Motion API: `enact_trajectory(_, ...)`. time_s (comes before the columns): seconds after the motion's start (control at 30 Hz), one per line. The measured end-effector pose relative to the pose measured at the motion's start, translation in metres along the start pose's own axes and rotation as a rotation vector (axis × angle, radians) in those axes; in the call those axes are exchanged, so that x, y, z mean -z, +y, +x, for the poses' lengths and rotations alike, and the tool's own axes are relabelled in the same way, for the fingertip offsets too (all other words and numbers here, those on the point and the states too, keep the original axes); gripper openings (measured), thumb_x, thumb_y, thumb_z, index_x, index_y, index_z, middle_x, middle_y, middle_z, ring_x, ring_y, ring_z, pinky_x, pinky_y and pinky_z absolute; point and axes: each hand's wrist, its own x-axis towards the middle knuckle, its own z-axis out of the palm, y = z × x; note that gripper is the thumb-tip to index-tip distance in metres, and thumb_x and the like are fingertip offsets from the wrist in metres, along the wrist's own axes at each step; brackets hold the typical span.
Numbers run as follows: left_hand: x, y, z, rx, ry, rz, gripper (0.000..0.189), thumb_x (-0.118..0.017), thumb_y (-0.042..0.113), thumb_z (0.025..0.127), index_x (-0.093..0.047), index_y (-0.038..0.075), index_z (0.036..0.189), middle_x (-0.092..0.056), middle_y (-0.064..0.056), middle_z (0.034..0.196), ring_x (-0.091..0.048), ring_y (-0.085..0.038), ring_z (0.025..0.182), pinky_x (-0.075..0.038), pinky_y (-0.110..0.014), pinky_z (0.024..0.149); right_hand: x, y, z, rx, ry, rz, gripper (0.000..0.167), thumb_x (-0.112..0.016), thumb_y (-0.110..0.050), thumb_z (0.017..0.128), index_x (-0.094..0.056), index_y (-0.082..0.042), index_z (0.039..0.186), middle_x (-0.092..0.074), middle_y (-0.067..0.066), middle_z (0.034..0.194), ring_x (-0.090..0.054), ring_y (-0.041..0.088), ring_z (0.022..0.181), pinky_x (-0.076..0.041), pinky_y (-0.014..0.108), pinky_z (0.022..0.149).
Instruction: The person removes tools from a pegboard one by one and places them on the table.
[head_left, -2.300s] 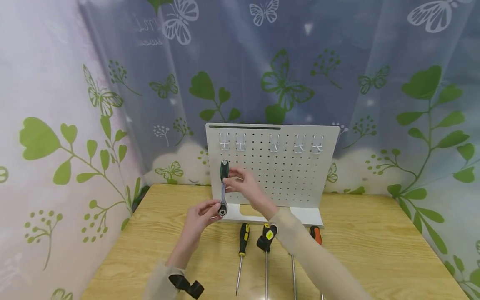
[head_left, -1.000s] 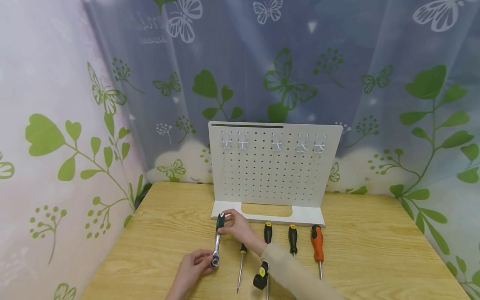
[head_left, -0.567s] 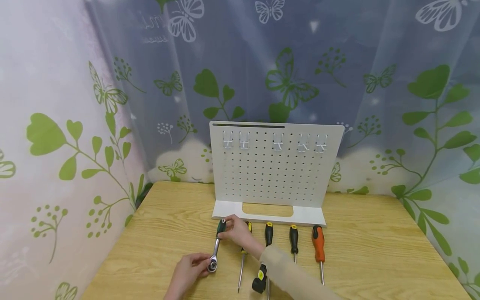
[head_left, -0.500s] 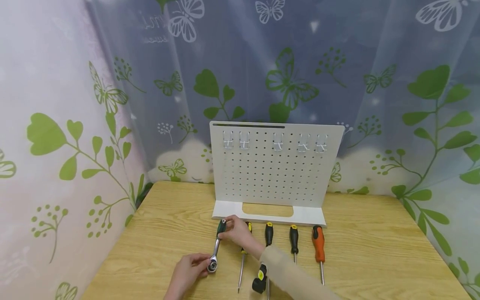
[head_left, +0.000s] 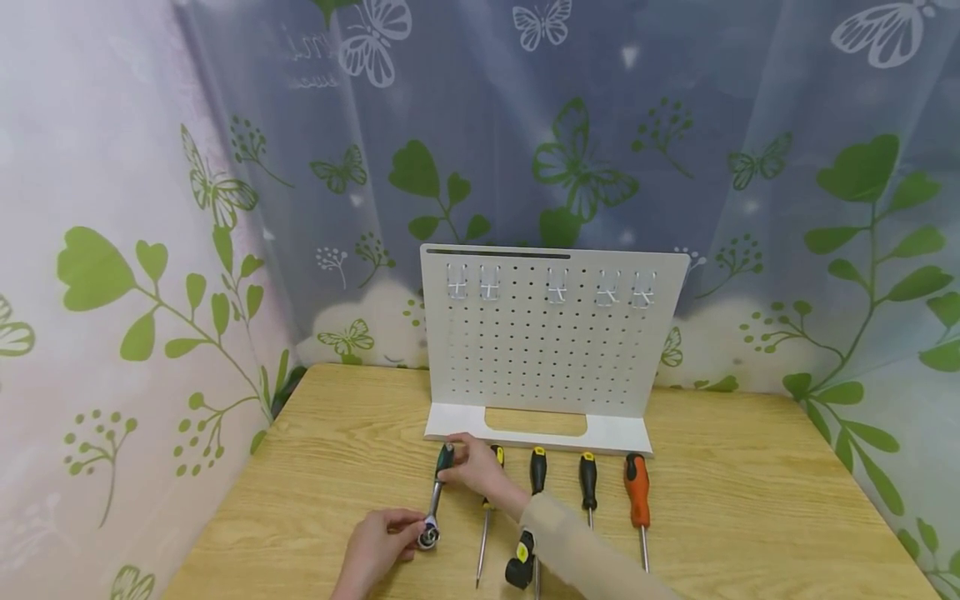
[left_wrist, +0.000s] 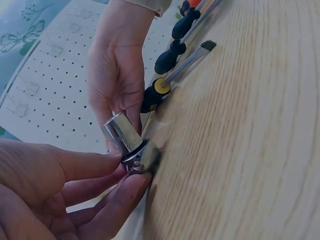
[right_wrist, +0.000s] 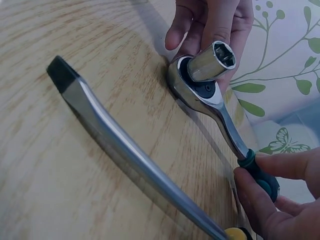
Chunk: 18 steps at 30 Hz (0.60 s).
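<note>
A ratchet wrench (head_left: pixel 435 500) with a green-and-black handle and chrome shaft is held low over the table, left of the screwdrivers. Its head end points toward the person. My left hand (head_left: pixel 377 546) pinches the head between thumb and fingers, beside the metal socket (left_wrist: pixel 122 132) fitted there. At the other end, my right hand (head_left: pixel 480 468) grips the green handle (right_wrist: pixel 260 177) with thumb and fingertips. In the right wrist view the socket's hollow mouth faces up, away from the wood. Whether the wrench touches the table I cannot tell.
A white pegboard (head_left: pixel 540 350) with several clear hooks (head_left: pixel 557 286) stands behind. Right of the wrench, a yellow-and-black screwdriver (head_left: pixel 483 542), two dark-handled screwdrivers (head_left: pixel 588 479) and an orange-handled one (head_left: pixel 637 492) lie in a row on the wooden table (head_left: pixel 750 492). My right forearm crosses over them.
Both hands have brought the ratchet wrench down from in front of the pegboard to just over the table, and toward the person. Over the last half second it has hardly moved.
</note>
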Motion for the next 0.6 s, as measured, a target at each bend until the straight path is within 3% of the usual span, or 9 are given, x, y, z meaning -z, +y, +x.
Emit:
enact_trajectory(0.13, 0.0002, 0.0028, 0.0006, 0.006, 0.021, 0.099, 0.017, -0.075, 0.015, 0.092, -0.078, 0.003, 0.104, -0.075, -0.003, 0.085, -0.066, -0.009, 0.064, -0.056, -0.024, 0.056, -0.0004, 0.0010, 0.0006, 0.017, 0.005, -0.029, 0.057, -0.085, -0.002, 0.079, -0.061, -0.001, 0.130, -0.073, 0.013, 0.099, -0.065, 0.020, 0.087, -0.056, 0.033, 0.077)
enact_trajectory(0.23, 0.0007, 0.0041, 0.0002, 0.004, 0.017, 0.121, 0.016, -0.075, 0.015, 0.092, -0.078, 0.004, 0.103, -0.075, -0.002, 0.085, -0.065, -0.008, 0.064, -0.055, -0.022, 0.056, -0.0010, 0.0016, 0.0016, 0.018, 0.013, -0.057, 0.056, -0.086, -0.004, 0.078, -0.062, -0.002, 0.129, -0.072, 0.012, 0.099, -0.063, 0.018, 0.086, -0.053, 0.031, 0.074)
enact_trajectory(0.47, -0.0002, 0.0058, -0.0014, -0.015, 0.002, 0.057, 0.017, -0.072, 0.010, 0.094, -0.075, -0.001, 0.106, -0.075, -0.006, 0.089, -0.068, -0.011, 0.067, -0.059, -0.025, 0.058, -0.0017, 0.0010, 0.0058, 0.007, 0.001, -0.049, 0.055, -0.085, -0.002, 0.077, -0.063, 0.000, 0.127, -0.071, 0.010, 0.096, -0.061, 0.016, 0.082, -0.053, 0.029, 0.073)
enact_trajectory(0.6, -0.0015, 0.0062, -0.0003, -0.012, 0.021, 0.075, 0.018, -0.071, 0.011, 0.095, -0.075, -0.002, 0.108, -0.076, -0.006, 0.091, -0.068, -0.010, 0.064, -0.056, -0.022, 0.056, -0.0019, -0.0016, 0.0091, -0.014, -0.012, -0.036, 0.053, -0.084, -0.001, 0.078, -0.063, 0.002, 0.126, -0.069, 0.009, 0.095, -0.061, 0.015, 0.079, -0.052, 0.027, 0.070)
